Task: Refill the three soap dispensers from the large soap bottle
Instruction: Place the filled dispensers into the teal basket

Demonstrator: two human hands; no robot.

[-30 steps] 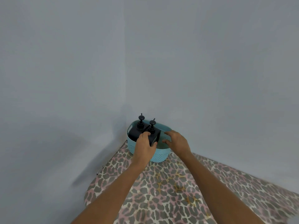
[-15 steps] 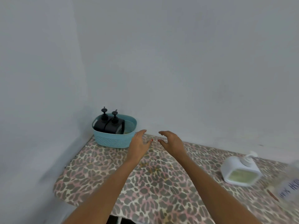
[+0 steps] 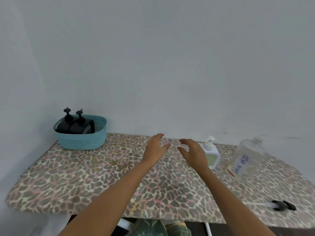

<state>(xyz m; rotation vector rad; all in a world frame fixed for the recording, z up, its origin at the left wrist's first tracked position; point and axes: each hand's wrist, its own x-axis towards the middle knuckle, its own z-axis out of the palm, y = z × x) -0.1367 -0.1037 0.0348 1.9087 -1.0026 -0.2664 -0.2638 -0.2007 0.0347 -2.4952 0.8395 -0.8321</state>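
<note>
Leopard-print cloth covers the counter [image 3: 85,176] before you; your left hand [image 3: 156,149] and right hand [image 3: 193,153] hover above its middle, near each other but apart, fingers [image 3: 158,136] loosely spread and lightly bent, holding nothing; the large soap bottle [image 3: 247,159], clear with a handwritten label, sits at the right, just beside the white dispenser [image 3: 212,155], which your right hand partly hides; two black dispensers [image 3: 78,128] sit side by side in the teal basket [image 3: 81,142] at the far left corner against the wall, well apart from both hands.
</note>
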